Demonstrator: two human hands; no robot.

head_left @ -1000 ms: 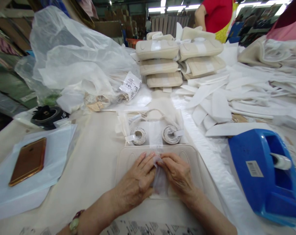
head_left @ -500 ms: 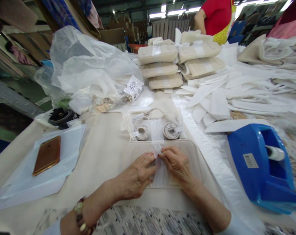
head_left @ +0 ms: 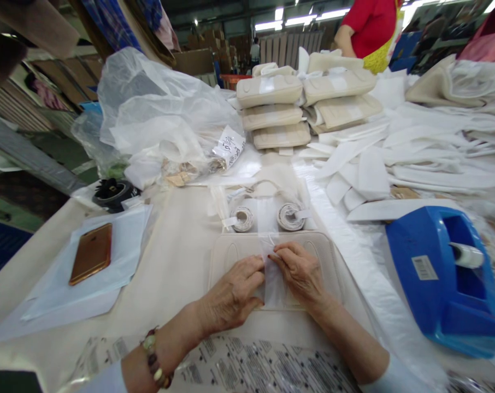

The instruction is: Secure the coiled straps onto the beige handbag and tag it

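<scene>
A beige padded piece lies flat in front of me with a thin white paper band running over its middle. My left hand and my right hand rest on the pad side by side. Their fingertips meet at the band and pinch it, so both hands are closed on it. Just beyond the pad lie two rolled beige straps with white tags.
A blue tape dispenser stands at the right. A gold phone lies on white sheets at the left, behind it a black tape roll and a large plastic bag. Banded beige pads are stacked at the back. A person in red stands beyond.
The view has shifted rightward, so everything sits further right in the picture. My hands stay on the band, working slightly further up the pad.
</scene>
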